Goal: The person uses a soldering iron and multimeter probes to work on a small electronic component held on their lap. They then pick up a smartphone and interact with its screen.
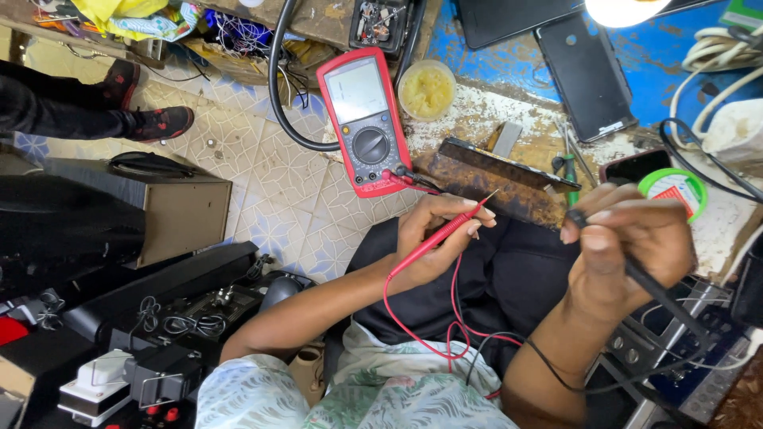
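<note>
From the head camera we look down on our lap and a cluttered workbench with a worn blue and white top. Our left hand is closed around a red test probe, fingers curled on its shaft like a pen, its thin metal tip pointing up and to the right toward the near edge of a dark brown circuit board. The tip looks to be at or just short of that edge — we cannot tell whether it touches. Our right hand is closed in a loose fist around a black test probe, the tip end poking out near the thumb, just beside the board's right corner. Red and black leads loop down over our dark trousers.

The board leans on the bench edge, between our two hands. Just left of it lies a red multimeter with a grey screen and round dial, overhanging the tiled floor. Beside the meter's top stands a small round tub of yellow paste. Further right lies a dark phone, face down, and near our right hand a green-rimmed spool. At upper left another person's legs in black shoes rest on the tiles.
</note>
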